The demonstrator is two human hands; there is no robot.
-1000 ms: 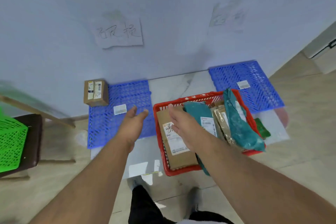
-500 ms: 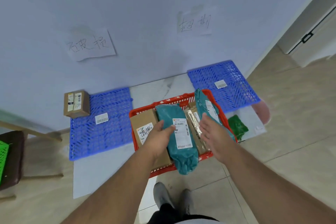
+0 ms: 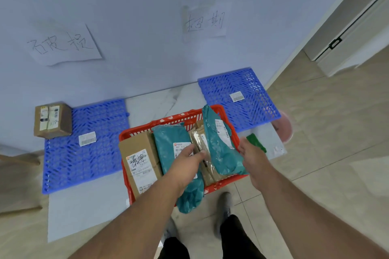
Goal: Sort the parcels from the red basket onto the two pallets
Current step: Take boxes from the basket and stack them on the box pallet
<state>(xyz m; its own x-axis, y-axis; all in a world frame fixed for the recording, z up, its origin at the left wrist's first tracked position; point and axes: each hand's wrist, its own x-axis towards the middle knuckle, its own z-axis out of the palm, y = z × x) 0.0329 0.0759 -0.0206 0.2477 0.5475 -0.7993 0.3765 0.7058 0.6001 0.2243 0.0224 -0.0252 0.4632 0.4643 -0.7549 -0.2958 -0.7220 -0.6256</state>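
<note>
Head view: in the red basket [image 3: 168,124], left hand [image 3: 187,164] rests on a soft teal mailer [image 3: 170,143], likely light and floppy, best gripped mid-body; right hand [image 3: 254,157] hovers relaxed, holding nothing.

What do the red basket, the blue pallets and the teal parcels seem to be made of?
Red basket: likely rigid plastic, slotted moulded walls.
Blue pallets: probably moulded plastic, open lattice.
Teal parcels: seemingly soft plastic mailer film, wrinkled, slightly glossy.
</note>
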